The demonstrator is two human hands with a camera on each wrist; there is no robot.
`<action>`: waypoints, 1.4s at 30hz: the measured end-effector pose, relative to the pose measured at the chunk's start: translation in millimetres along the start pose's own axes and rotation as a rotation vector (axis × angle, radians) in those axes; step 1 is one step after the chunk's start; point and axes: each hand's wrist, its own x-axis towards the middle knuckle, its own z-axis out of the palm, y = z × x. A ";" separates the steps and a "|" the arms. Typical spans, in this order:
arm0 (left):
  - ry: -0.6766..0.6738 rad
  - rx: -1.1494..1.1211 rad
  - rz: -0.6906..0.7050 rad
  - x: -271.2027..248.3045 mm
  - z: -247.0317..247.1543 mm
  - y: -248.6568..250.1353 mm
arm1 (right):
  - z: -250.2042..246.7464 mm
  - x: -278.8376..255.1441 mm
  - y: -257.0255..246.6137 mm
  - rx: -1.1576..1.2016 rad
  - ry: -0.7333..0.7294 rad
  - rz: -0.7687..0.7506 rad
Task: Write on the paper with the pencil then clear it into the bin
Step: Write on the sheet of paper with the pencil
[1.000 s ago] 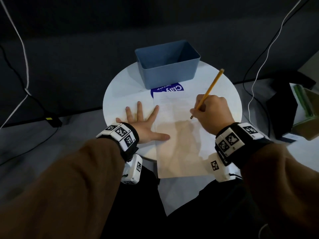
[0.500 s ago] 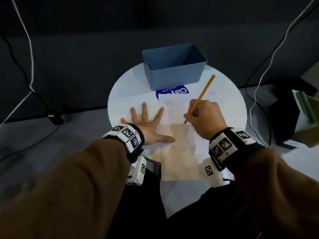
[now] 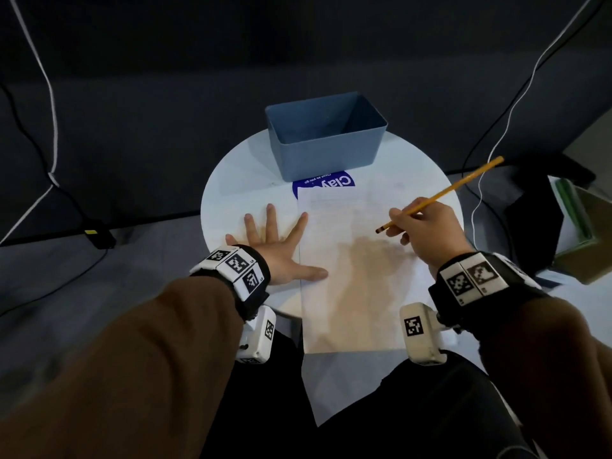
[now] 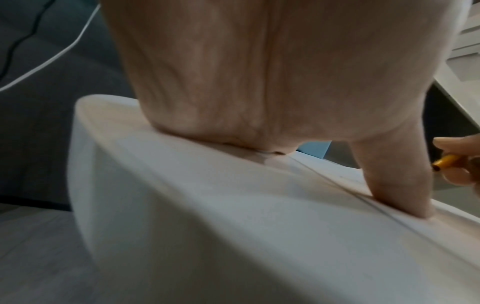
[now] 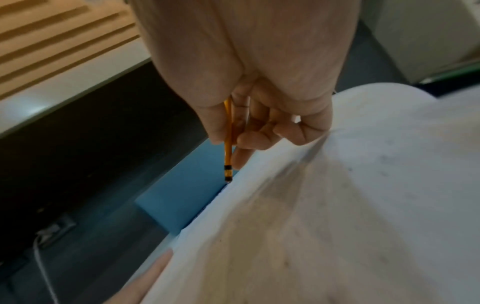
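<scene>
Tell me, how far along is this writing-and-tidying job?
Roughly midway, it seems. The paper lies flat on the round table, and faint lines near its top may be writing, though that is too pale to confirm. The right hand grips the pencil, its dark end above the sheet; the left hand presses flat at the paper's edge. The blue bin looks empty, so clearing remains.
</scene>
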 end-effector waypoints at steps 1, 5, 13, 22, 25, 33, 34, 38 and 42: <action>0.004 0.003 0.000 -0.6 0.0 0.1 | -0.2 1.2 4.6 0.035 0.004 0.030; 0.027 0.008 -0.001 -4.6 0.5 2.7 | 3.7 3.0 19.8 0.056 -0.014 0.039; 0.085 -0.059 0.015 -7.0 4.8 -0.5 | 1.5 -0.1 30.0 0.067 -0.093 0.016; 0.432 -0.541 0.111 -18.5 -8.5 1.7 | -4.2 3.5 27.9 0.065 -0.185 0.060; 0.626 -0.672 0.255 -23.0 -19.2 18.7 | -3.8 2.6 27.7 0.045 -0.195 0.056; 0.281 -0.596 0.411 -20.2 -38.8 90.2 | -7.3 2.7 31.0 0.083 -0.263 -0.012; 0.270 -0.546 0.409 -18.7 -40.8 97.2 | -7.2 2.8 31.0 0.092 -0.281 -0.022; 0.244 -0.507 0.400 -9.4 -41.4 114.0 | -5.7 2.0 30.8 0.112 -0.384 -0.053; 0.267 -0.578 0.449 -1.0 -33.0 119.8 | -7.1 1.6 30.3 0.160 -0.466 -0.072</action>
